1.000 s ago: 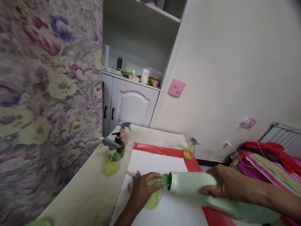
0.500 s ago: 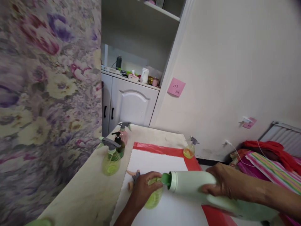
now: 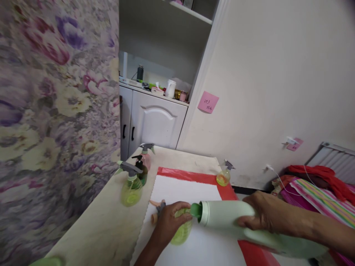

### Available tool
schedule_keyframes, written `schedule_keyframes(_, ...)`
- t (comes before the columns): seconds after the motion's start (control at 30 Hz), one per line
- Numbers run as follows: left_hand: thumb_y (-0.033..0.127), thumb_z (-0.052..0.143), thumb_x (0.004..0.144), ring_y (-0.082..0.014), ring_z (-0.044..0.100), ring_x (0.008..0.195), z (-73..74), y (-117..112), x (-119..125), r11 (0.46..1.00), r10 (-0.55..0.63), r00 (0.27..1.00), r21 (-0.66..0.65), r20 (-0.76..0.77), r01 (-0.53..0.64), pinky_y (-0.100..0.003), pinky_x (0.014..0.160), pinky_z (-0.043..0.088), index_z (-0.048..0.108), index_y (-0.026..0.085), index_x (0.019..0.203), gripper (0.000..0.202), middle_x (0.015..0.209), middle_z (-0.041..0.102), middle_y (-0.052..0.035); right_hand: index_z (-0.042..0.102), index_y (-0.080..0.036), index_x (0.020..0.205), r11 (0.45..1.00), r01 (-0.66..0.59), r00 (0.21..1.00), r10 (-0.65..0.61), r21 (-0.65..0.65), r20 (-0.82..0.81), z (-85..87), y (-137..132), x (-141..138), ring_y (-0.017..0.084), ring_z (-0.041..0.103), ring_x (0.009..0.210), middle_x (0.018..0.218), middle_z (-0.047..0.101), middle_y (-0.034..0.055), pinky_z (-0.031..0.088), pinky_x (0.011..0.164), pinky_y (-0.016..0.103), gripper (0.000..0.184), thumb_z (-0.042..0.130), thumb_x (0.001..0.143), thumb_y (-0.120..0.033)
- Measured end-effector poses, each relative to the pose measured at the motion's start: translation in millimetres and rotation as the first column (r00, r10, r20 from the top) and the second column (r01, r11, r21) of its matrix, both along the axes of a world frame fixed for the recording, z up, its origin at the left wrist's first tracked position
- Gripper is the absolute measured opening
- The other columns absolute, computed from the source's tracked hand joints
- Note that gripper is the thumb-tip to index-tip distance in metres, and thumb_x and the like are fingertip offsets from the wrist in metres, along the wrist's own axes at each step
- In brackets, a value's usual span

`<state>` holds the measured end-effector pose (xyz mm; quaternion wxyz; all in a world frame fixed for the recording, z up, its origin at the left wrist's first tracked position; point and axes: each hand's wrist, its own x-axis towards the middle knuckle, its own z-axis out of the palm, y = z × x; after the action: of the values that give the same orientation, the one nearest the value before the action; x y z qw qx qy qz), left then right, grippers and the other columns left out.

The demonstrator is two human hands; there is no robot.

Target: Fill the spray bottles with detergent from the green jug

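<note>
My left hand is wrapped round a small yellow-green spray bottle that stands on a white sheet. My right hand grips a large pale green jug, tipped on its side. The jug's green spout rests against the top of the small bottle. A detached spray head lies on the sheet just left of my left hand.
On the beige table stand a green spray bottle, a dark pump bottle, a pink spray bottle and a small yellow one. A red mat underlies the sheet. Floral curtain left, white cabinet behind, bedding right.
</note>
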<state>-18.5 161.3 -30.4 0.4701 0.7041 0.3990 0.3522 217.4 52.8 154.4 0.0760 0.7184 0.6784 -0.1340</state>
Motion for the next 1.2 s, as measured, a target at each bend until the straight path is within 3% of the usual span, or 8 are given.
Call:
schedule_keyframes(0.2, 0.033, 0.067, 0.071, -0.0289, 0.064, 0.107, 3.7, -0.5, -0.3, 0.999, -0.01, 1.0, -0.032, 0.001, 0.01, -0.051, 0.112, 0.025, 0.074, 0.03, 0.089, 0.02, 0.101, 0.078, 0.0013, 0.065, -0.018, 0.074, 1.0, -0.002, 1.0, 0.002, 0.006, -0.002, 0.2, -1.7, 1.9, 0.02, 0.063, 0.061, 0.071, 0.071, 0.0069, 0.033, 0.049, 0.026, 0.045, 0.057, 0.077, -0.062)
schedule_keyframes(0.57, 0.032, 0.068, 0.071, -0.0295, 0.064, 0.106, 7.3, -2.3, -1.1, 1.0, -0.01, 1.0, -0.014, -0.005, 0.01, -0.053, 0.116, 0.014, 0.075, 0.03, 0.088, 0.018, 0.099, 0.078, 0.0016, 0.064, -0.018, 0.074, 1.0, -0.019, 1.0, 0.019, 0.014, 0.01, -0.5, -1.9, 1.5, 0.02, 0.064, 0.061, 0.071, 0.071, 0.0067, 0.033, 0.049, 0.026, 0.046, 0.055, 0.078, -0.063)
schedule_keyframes(0.8, 0.033, 0.068, 0.071, -0.0296, 0.063, 0.108, 6.7, -2.9, -1.2, 0.999, -0.016, 1.0, -0.033, 0.015, 0.017, -0.052, 0.113, 0.022, 0.074, 0.031, 0.088, 0.018, 0.099, 0.078, 0.0026, 0.067, -0.017, 0.076, 1.0, -0.004, 1.0, 0.004, 0.015, 0.018, -0.8, -4.0, 1.6, 0.023, 0.066, 0.063, 0.072, 0.072, 0.0084, 0.036, 0.051, 0.027, 0.048, 0.056, 0.077, -0.064)
schedule_keyframes(0.97, 0.032, 0.068, 0.071, -0.0275, 0.065, 0.104, 2.0, -0.5, -0.3, 1.0, -0.023, 0.999, -0.009, 0.041, 0.024, -0.051, 0.117, 0.012, 0.074, 0.028, 0.087, 0.017, 0.096, 0.078, 0.0023, 0.067, -0.017, 0.076, 1.0, -0.015, 1.0, 0.015, 0.023, 0.0, -1.8, -2.3, 3.6, 0.023, 0.067, 0.063, 0.071, 0.072, 0.0084, 0.037, 0.051, 0.027, 0.051, 0.055, 0.076, -0.067)
schedule_keyframes(1.1, 0.031, 0.068, 0.071, -0.0257, 0.066, 0.101, 0.5, 0.1, -0.2, 0.999, -0.052, 0.994, 0.0, 0.093, 0.053, -0.045, 0.114, 0.026, 0.073, 0.026, 0.089, 0.019, 0.096, 0.078, 0.0004, 0.068, -0.018, 0.077, 0.999, -0.019, 1.0, 0.019, 0.029, 0.002, -4.0, -0.8, 6.2, 0.023, 0.067, 0.063, 0.072, 0.072, 0.0078, 0.038, 0.051, 0.027, 0.051, 0.056, 0.075, -0.068)
schedule_keyframes(1.2, 0.031, 0.068, 0.071, -0.0255, 0.066, 0.1, 2.0, -0.7, -0.6, 0.999, -0.049, 0.995, -0.002, 0.086, 0.049, -0.047, 0.117, 0.016, 0.073, 0.026, 0.088, 0.018, 0.094, 0.078, 0.0011, 0.068, -0.018, 0.077, 0.999, -0.017, 1.0, 0.017, 0.027, 0.013, -5.4, -1.1, 6.7, 0.023, 0.067, 0.064, 0.071, 0.072, 0.0077, 0.038, 0.051, 0.026, 0.052, 0.056, 0.075, -0.068)
